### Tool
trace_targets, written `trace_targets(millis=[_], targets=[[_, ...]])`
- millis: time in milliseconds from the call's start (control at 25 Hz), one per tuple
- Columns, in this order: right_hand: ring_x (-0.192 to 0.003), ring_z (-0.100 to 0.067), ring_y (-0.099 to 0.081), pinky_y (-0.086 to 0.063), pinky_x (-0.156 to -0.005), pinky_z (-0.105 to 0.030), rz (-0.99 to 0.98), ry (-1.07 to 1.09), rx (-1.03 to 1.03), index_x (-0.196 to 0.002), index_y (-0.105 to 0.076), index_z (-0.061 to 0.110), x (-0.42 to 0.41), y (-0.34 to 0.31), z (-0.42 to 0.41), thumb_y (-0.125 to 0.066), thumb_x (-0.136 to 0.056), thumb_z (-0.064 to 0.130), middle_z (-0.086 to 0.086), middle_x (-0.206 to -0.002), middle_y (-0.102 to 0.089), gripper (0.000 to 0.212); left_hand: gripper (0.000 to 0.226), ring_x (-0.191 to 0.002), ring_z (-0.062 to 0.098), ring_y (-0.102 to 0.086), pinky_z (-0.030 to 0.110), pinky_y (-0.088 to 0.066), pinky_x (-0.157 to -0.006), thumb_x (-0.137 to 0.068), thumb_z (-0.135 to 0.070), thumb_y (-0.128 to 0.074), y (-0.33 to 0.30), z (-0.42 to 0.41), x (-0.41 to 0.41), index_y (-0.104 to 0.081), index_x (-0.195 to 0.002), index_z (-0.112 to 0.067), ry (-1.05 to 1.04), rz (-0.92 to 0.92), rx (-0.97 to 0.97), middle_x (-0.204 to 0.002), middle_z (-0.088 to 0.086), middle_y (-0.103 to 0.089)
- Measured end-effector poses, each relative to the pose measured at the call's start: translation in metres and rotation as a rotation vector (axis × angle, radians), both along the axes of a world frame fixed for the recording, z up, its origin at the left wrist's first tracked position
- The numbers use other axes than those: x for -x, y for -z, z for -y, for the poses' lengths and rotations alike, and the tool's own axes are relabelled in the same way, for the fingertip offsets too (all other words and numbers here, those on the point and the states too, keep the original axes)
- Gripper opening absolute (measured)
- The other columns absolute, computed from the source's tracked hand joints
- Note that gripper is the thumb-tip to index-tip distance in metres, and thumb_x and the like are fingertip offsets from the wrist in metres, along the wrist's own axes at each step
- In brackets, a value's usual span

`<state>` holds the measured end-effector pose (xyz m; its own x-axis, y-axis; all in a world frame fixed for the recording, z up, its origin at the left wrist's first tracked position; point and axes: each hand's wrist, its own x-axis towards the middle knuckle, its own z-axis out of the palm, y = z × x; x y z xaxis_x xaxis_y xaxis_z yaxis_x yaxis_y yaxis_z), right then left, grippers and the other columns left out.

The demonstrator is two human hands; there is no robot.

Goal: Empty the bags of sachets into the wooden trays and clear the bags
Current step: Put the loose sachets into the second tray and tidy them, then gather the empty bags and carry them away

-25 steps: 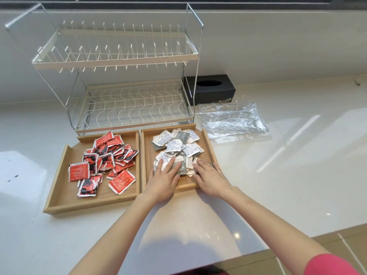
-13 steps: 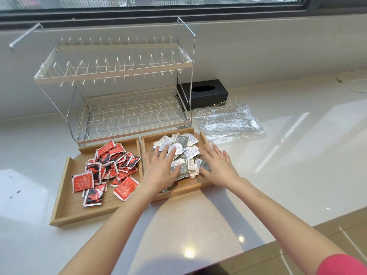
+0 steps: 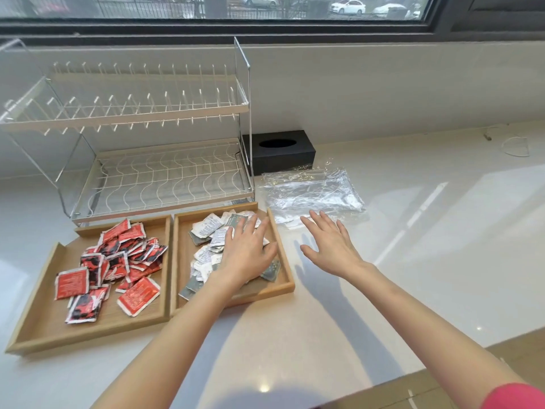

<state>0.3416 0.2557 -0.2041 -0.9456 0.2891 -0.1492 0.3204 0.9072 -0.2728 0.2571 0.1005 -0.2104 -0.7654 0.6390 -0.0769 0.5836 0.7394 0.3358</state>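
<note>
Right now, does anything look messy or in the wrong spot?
Only the empty plastic bags: they lie crumpled on the counter beside the black box, not cleared yet. The sachets sit inside both wooden trays; none spilled.

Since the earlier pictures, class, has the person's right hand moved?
Yes. The right hand has left the right wooden tray of white sachets, moving rightward over the counter toward the clear plastic bags.
</note>
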Motion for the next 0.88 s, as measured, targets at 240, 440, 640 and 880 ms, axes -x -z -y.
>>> trace_targets(millis=[240,440,640,880], targets=[[-0.145,-0.017,0.004,0.002,-0.116,-0.04,0.005,-0.061,0.001,-0.146,-0.013,0.022,0.009,0.008,-0.066,-0.04,-0.094,0.033,0.0,-0.158,-0.003,0.06,0.058,-0.139,0.026,-0.024,0.04,-0.023,-0.112,-0.09,-0.038,-0.041,0.012,-0.059,-0.006,-0.026,-0.142,-0.016,-0.099,0.13,-0.127,-0.151,0.009,-0.027],[-0.145,-0.018,-0.001,0.0,-0.117,-0.04,0.016,-0.136,-0.004,-0.146,-0.016,0.021,0.027,0.011,-0.116,-0.04,-0.094,0.032,-0.001,-0.158,-0.007,0.058,0.052,-0.14,0.022,-0.022,0.028,-0.021,-0.107,-0.092,-0.03,-0.042,0.024,-0.103,-0.008,-0.032,-0.139,-0.007,-0.311,0.383,-0.325,-0.147,0.011,-0.034],[-0.145,-0.018,-0.004,-0.001,-0.117,-0.039,0.048,-0.196,0.026,-0.145,-0.018,0.019,0.051,0.015,-0.153,-0.04,-0.094,0.031,-0.002,-0.157,-0.011,0.057,0.049,-0.129,0.028,-0.042,0.033,-0.032,-0.104,-0.093,-0.028,-0.041,0.03,-0.136,0.0,-0.039,-0.134,-0.002,-0.638,0.703,-0.453,-0.138,0.017,-0.045],[-0.144,-0.022,-0.013,-0.011,-0.117,-0.042,0.082,-0.23,0.022,-0.145,-0.019,0.013,0.112,0.026,-0.194,-0.041,-0.094,0.03,-0.007,-0.156,-0.017,0.058,0.035,-0.059,0.019,-0.033,0.037,-0.042,-0.08,-0.09,-0.024,-0.046,0.021,-0.155,0.02,-0.031,-0.117,-0.008,-1.051,1.422,-0.993,-0.088,0.015,-0.039]])
